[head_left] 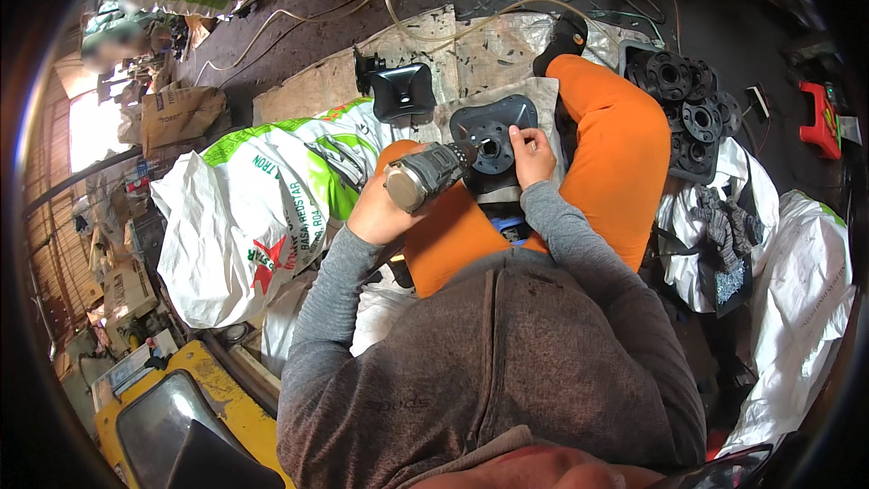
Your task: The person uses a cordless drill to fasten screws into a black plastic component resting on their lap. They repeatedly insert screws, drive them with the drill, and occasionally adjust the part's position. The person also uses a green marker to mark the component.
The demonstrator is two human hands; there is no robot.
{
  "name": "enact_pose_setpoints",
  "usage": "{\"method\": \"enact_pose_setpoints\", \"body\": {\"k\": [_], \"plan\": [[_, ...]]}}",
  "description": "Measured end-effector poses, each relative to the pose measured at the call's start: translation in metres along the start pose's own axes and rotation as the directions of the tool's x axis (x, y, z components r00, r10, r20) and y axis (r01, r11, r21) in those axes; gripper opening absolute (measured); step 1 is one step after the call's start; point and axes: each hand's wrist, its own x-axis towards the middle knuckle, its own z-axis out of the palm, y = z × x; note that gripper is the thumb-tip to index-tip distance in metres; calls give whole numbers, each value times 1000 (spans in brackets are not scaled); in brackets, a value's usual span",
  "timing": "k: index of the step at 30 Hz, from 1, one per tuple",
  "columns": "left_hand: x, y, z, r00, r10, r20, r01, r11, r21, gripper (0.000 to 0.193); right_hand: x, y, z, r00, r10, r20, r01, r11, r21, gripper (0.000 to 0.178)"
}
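My left hand (378,215) is wrapped round a grey cordless drill (427,175), held low between my knees. The drill's nose points at a black round flange (494,159), touching or very close to its near-left part. That flange sits on a black squarish plastic base (520,109) with rounded corners, lying on a pale cloth. Beside the flange's right edge is my right hand (536,161), its thumb and fingers drawn together. What lies in this pinch, if anything, is too small to make out.
Another black squarish part (404,92) lies on the cardboard ahead. At right, a tray holds several black flanges (699,118). A white-and-green sack (226,226) fills the left side. A pale hose (434,36) crosses the floor, and a red case (819,119) is far right.
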Motion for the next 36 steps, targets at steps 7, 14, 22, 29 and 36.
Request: {"method": "enact_pose_setpoints", "body": {"k": [7, 14, 22, 29, 36], "plan": [[7, 15, -7, 999, -40, 29, 39, 998, 44, 52, 17, 22, 19, 978, -202, 40, 204, 979, -29, 38], [15, -1, -6, 997, -53, 55, 51, 998, 38, 42, 19, 31, 22, 973, -228, 34, 230, 971, -62, 38], [31, 9, -7, 995, -45, 85, 39, 997, 64, 44, 18, 32, 21, 964, -259, 56, 263, 962, -71, 38], [42, 5, -6, 985, 7, 173, -33, 988, 151, 68, 19, 31, 20, 959, -278, 59, 282, 956, -84, 38], [65, 10, -2, 976, -20, 219, -36, 967, 252, 72, 19, 26, 18, 973, -224, 61, 228, 972, -62, 40]]}}
